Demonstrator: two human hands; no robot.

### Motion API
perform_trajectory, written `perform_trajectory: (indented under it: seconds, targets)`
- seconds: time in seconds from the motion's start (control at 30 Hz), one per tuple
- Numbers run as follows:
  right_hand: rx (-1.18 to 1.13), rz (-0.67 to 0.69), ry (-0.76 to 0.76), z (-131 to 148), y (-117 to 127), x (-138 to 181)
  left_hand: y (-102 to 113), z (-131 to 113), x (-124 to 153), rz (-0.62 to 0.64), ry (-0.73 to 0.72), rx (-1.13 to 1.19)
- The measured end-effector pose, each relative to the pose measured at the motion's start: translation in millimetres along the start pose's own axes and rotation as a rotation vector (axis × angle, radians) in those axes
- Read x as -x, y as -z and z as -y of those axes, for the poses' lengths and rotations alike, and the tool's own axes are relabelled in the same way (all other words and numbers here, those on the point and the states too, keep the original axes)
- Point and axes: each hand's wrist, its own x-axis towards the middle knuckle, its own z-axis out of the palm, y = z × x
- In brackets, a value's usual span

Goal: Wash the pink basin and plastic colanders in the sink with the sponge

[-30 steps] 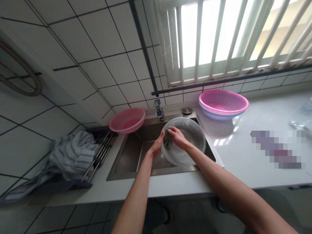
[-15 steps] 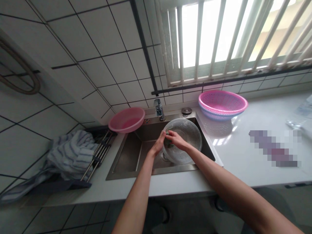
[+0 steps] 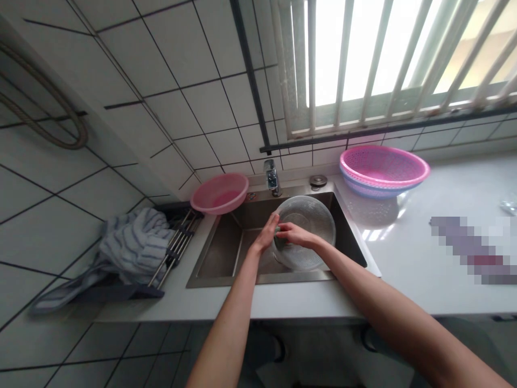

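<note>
A translucent, ribbed colander (image 3: 313, 215) sits tilted in the right part of the steel sink (image 3: 222, 256). My left hand (image 3: 266, 234) grips its left rim, fingers pointing up along the outside. Inside, against that same left wall, my right hand (image 3: 297, 235) presses a small green scouring pad (image 3: 278, 231) between bent fingers. Most of the pad is covered by the fingers. Just behind the colander stands the chrome faucet (image 3: 272, 178).
A pink basin (image 3: 220, 194) rests at the sink's back left corner. Nested pink and blue baskets (image 3: 383, 170) stand on the right counter, near a blurred-out item (image 3: 472, 250). A striped cloth (image 3: 135, 242) lies by a metal rack (image 3: 173, 253). A drain plug (image 3: 318, 181) is beside the faucet.
The view has shifted slightly, so the surroundings appear further right. Both hands stay at the colander's left rim, and the right hand with the pad has moved slightly down along the wall.
</note>
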Motion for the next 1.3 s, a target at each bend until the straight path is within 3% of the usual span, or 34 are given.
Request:
perform_trajectory:
  seconds: [0.17,0.2,0.3,0.37,0.4,0.53,0.57,0.63,0.73,0.8,0.87,1.03,1.1,1.23,1.3]
  targets:
    - [-0.108,-0.388,0.155,3.0,9.2,-5.1,-7.3,1.2,-2.0,0.035,-0.019,0.053]
    - [-0.093,-0.373,0.15,2.8,10.2,-4.5,-8.4,1.7,-2.6,0.039,-0.024,0.051]
    - [0.005,-0.092,0.07,0.9,6.7,-1.1,-6.1,2.3,-2.2,0.012,-0.009,-0.018]
    - [0.035,0.018,0.045,0.7,3.2,-0.5,-2.6,1.6,-0.8,0.008,-0.023,-0.059]
    - [0.025,-0.002,0.062,1.5,2.7,-1.1,-1.5,1.0,-0.3,0.021,-0.042,-0.066]
    - [-0.111,-0.36,0.136,8.8,11.8,-3.9,-4.6,-1.4,-2.0,0.061,-0.053,-0.027]
    - [-0.128,-0.395,0.125,10.6,14.4,-3.2,-5.9,-1.8,-2.8,0.051,-0.032,-0.019]
    - [-0.115,-0.299,0.074,12.6,16.1,-0.1,-6.7,-2.2,-3.4,0.052,-0.046,-0.003]
    - [-0.052,-0.022,-0.009,10.7,9.0,4.8,-1.9,-2.9,-0.1,0.088,-0.047,0.057]
    - [-0.045,0.043,-0.019,8.0,3.2,5.4,1.6,-3.7,3.5,0.12,0.009,0.12]
    - [-0.095,-0.001,0.014,5.9,1.3,3.3,1.3,-4.4,5.6,0.132,0.041,0.185]
    - [-0.265,-0.334,0.133,5.1,10.3,-3.5,-11.3,-0.9,0.0,0.081,0.019,0.298]
    - [-0.197,-0.302,0.179,4.9,10.4,-3.2,-12.2,2.8,-3.2,0.061,0.019,0.251]
    - [-0.035,-0.003,0.126,3.0,3.9,-0.5,-4.8,8.4,-4.5,-0.043,-0.006,0.1]
    - [-0.062,-0.029,0.112,1.8,4.9,-1.8,-3.0,8.9,-3.7,-0.034,-0.012,0.097]
